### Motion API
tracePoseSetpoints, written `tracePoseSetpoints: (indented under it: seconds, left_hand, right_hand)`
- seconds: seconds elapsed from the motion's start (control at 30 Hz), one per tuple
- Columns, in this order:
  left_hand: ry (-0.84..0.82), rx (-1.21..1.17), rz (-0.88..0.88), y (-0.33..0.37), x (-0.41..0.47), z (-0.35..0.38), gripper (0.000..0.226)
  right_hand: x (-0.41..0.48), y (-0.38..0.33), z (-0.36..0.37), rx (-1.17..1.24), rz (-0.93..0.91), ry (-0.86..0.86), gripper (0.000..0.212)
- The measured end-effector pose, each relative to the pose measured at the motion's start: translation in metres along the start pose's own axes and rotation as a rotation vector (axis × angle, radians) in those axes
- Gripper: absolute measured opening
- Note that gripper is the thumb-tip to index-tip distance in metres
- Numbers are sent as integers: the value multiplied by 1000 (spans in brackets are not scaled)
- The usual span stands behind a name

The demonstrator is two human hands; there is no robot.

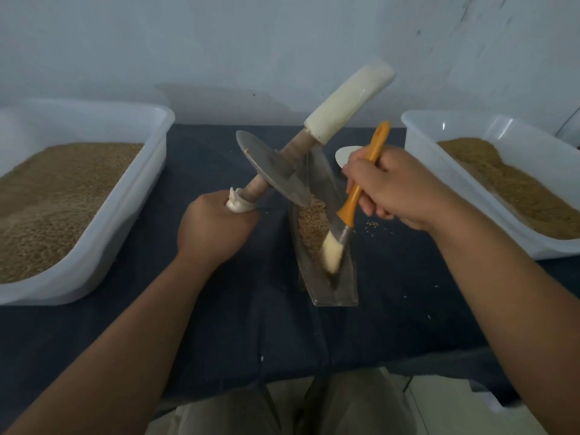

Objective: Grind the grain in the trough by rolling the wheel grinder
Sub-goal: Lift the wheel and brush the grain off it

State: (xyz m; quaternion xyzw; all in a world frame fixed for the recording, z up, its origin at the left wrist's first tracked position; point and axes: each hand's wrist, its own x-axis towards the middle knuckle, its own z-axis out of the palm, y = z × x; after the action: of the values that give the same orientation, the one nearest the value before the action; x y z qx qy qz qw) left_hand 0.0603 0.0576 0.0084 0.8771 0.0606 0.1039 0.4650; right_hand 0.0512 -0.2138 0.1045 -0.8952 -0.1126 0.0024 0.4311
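We are working at a worktop (238, 309) that is carrying a dark blue cover. A left tub (125, 215) and a right tub (420, 146), both white plastic and both holding brown grain, are sitting at its two sides.

The wheel grinder (276, 171) is tilting across the centre. Its far handle, in a white sleeve, is pointing up and away to the right, and the lower edge of its metal disc is meeting the far part of the trough (345, 287). The trough, a narrow metal channel, is lying lengthwise between the tubs.

The left grip (213, 227) is closing fully round the grinder's near, cloth-wrapped handle. The right grip (395, 186) is curling round the orange handle of a brush (354, 199), whose pale bristles are reaching down into the trough's near end.

The grain (310, 221) is lying in the trough between disc and bristles. A white scoop (345, 153) is showing behind the right grip. A few loose kernels (373, 225) are lying just right of the trough.
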Motion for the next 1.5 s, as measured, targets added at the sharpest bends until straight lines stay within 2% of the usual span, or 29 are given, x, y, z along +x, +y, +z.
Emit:
tracePoseSetpoints:
  seconds: [0.07,0.17,0.27,0.33,0.43,0.53,0.63,0.73,0.83,0.93,1.07,1.13,1.23,1.3,1.4,1.5]
  left_hand:
    - [-5,3,0,1,0,0,21]
    - [-10,1,-3,2,-1,0,23]
    - [-6,17,-5,2,-1,-1,19]
    - [-11,20,-6,2,-2,-1,21]
    - [-10,26,6,2,-1,0,24]
    - [-4,30,11,1,-1,0,19]
    - [-3,43,16,1,-1,0,16]
    - [-13,52,18,1,-2,0,16]
    - [-18,43,18,3,-2,1,15]
    - [-14,36,30,2,-2,0,13]
    - [1,37,36,2,-2,0,13]
    - [7,42,31,2,-1,1,11]
    - [9,40,32,2,-1,1,8]
    - [4,45,31,2,-2,1,10]
    - [6,58,38,1,-3,0,12]
    - [-1,56,39,3,-4,1,20]
  right_hand:
    - [-1,6,11,-95,23,-64,36]
    - [4,12,24,-258,-56,58,39]
    - [8,10,17,-75,-51,148,41]
    - [6,10,9,29,-18,70,38]
    - [3,12,16,-65,-17,-59,37]
    - [5,14,26,-257,-113,60,39]
    - [7,10,18,-125,-103,136,40]
    - [4,8,4,-19,-42,45,38]
    - [3,11,12,-109,-24,-53,37]
    - [5,14,23,-247,-46,14,42]
    - [4,13,7,-46,-34,141,39]
    - [-1,14,2,14,-34,96,37]
    - [-9,19,10,-77,-44,15,35]
    - [-11,22,11,-38,-36,74,35]
    - [-16,25,-2,221,-2,223,36]
    - [-26,30,-9,173,-18,162,34]
